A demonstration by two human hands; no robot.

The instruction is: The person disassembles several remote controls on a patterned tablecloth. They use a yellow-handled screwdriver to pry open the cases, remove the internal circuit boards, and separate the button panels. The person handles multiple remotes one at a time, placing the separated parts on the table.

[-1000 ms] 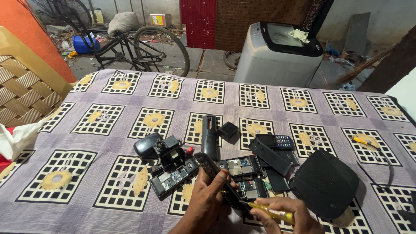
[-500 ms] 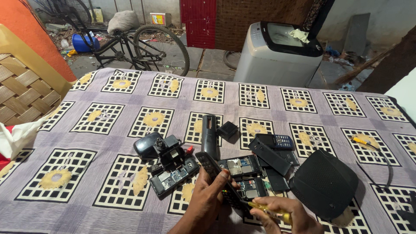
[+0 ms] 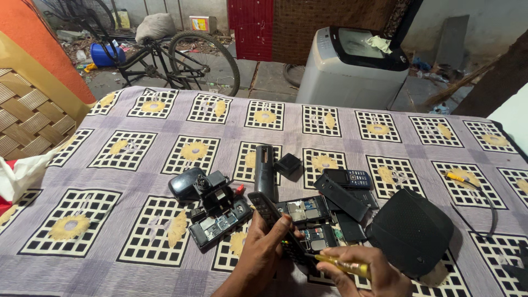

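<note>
Toward the left of the cluster on the patterned cloth (image 3: 99, 165), an opened phone body (image 3: 220, 225) lies with its circuit board exposed. At the near edge, a slim black handset (image 3: 272, 223) is clasped by the left hand (image 3: 264, 256), fingers wrapped round its lower half, the upper end tilted up and away. It is judged light, stiff and brittle at its thin plastic edges, so it is best gripped along the long sides. A yellow-handled screwdriver (image 3: 344, 268) is pinched in the right hand (image 3: 368, 272), its tip set against the handset. Farther right, a black domed cover (image 3: 412, 231) rests.
</note>
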